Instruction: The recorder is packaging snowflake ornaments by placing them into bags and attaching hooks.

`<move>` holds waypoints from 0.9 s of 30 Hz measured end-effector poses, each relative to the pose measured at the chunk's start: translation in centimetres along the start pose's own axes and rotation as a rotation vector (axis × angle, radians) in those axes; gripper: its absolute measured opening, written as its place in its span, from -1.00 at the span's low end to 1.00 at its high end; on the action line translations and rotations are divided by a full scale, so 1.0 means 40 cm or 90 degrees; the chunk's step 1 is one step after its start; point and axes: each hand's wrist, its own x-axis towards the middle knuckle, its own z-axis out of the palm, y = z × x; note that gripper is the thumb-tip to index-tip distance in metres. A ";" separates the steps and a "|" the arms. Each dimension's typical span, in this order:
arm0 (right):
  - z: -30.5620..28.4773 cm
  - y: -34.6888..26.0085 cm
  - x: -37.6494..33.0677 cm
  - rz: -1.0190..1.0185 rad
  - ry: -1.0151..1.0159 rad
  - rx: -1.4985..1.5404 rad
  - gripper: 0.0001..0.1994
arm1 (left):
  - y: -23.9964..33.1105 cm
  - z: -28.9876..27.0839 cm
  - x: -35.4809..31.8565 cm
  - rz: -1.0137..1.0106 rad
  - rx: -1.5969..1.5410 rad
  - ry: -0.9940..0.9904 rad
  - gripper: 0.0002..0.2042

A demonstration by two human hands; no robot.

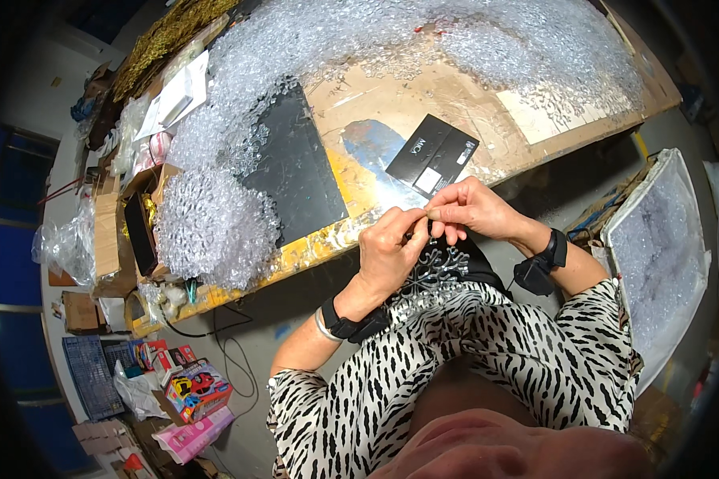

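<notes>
My left hand [390,246] and my right hand [473,211] meet fingertip to fingertip just off the table's front edge. Both are closed, thumb against forefinger, in a pinch at the upper end of a clear plastic snowflake ornament [438,268]. The snowflake hangs below my fingers, in front of my dark trousers and patterned top. Exactly which part I pinch, or whether a thread is there, is too small to make out. Just beyond my hands, a flat black packet [432,155] with a white label lies on the worktable [391,100].
Many clear snowflakes [216,227] are heaped at the table's left, and a larger clear pile [527,48] spreads along its back. A black sheet [299,168] covers part of the tabletop. To the right stands a large white sack [655,255]; boxes [198,391] sit lower left.
</notes>
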 end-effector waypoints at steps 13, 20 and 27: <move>-0.019 -0.031 0.011 -0.322 0.294 -0.355 -0.90 | -0.029 -0.028 0.003 -0.285 -0.273 -0.173 -0.84; -0.022 -0.054 0.024 -0.440 0.323 -0.438 -0.90 | -0.039 -0.045 0.007 -0.314 -0.277 -0.302 -0.84; -0.017 -0.040 0.035 -0.325 0.278 -0.204 -0.91 | -0.040 -0.095 -0.014 -0.253 -0.158 -0.280 -0.83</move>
